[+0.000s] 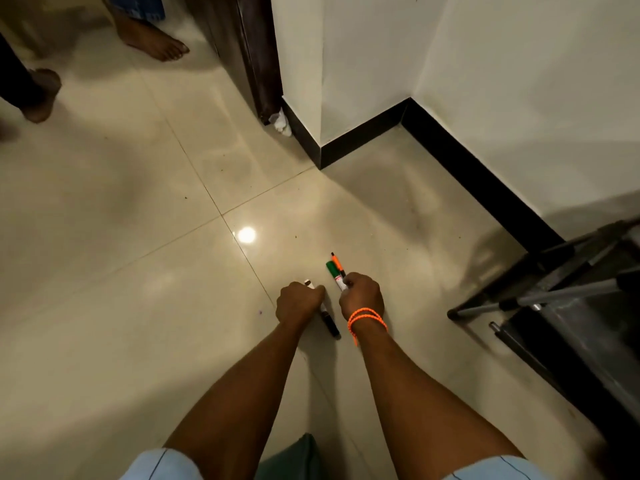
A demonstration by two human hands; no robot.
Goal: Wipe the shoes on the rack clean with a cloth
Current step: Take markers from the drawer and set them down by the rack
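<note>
Head view looks down at a glossy tiled floor (138, 237) where both hands work low, close together. The left hand (299, 301) is curled round a black marker (329, 322) whose body lies along the floor, its pale end poking out past the knuckles. The right hand (362, 296), with an orange cord bracelet (367, 318) at the wrist, grips a green-capped marker (335, 273) together with an orange pen (336, 261), both pointing away from the person. At the right edge stands a dark rack (554, 299) with grey metal tubes; only its corner shows, and no shoes can be made out on it. No cloth is in either hand; a crumpled white scrap (281, 122) lies by the door frame (256, 64), but whether it is the cloth cannot be told. Bare feet of other people (156, 43) stand at the upper left. By the look of it the wiping has not begun: the pens seem to be stray things being gathered up, and fetching a cloth and cleaning every shoe are all left to do.
</note>
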